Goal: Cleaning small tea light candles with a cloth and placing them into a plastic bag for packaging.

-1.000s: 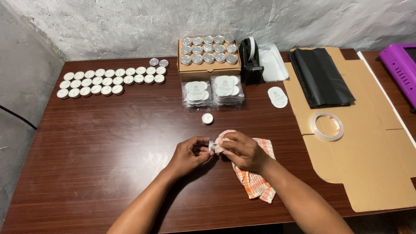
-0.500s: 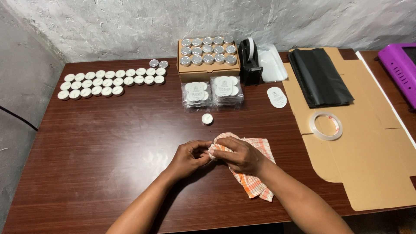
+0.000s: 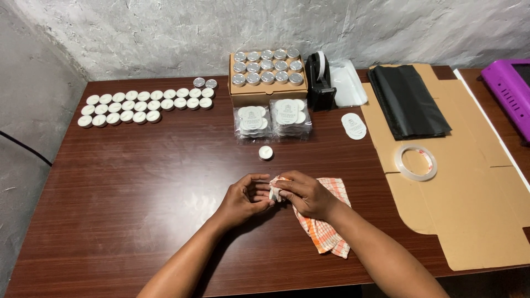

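My left hand (image 3: 245,196) and my right hand (image 3: 303,193) meet at the middle of the brown table (image 3: 138,182). Between the fingertips sits a small round tin (image 3: 273,193), mostly hidden, wrapped in a corner of an orange-and-white checked cloth (image 3: 326,229). The left fingers pinch the tin; the right hand presses the cloth around it. The rest of the cloth lies on the table under my right forearm. One small white-topped tin (image 3: 266,153) stands alone just beyond the hands.
Rows of white-topped tins (image 3: 143,105) lie at the far left. A cardboard box of silver tins (image 3: 268,72), two packs of round labels (image 3: 273,118), a black tape dispenser (image 3: 320,83), flat cardboard (image 3: 469,193), a tape roll (image 3: 417,163), black bags (image 3: 406,102) and a purple device (image 3: 508,91) are beyond.
Both hands stayed at the table's middle; the fingers and cloth shifted slightly around the small tin, the cloth now covering more of it.
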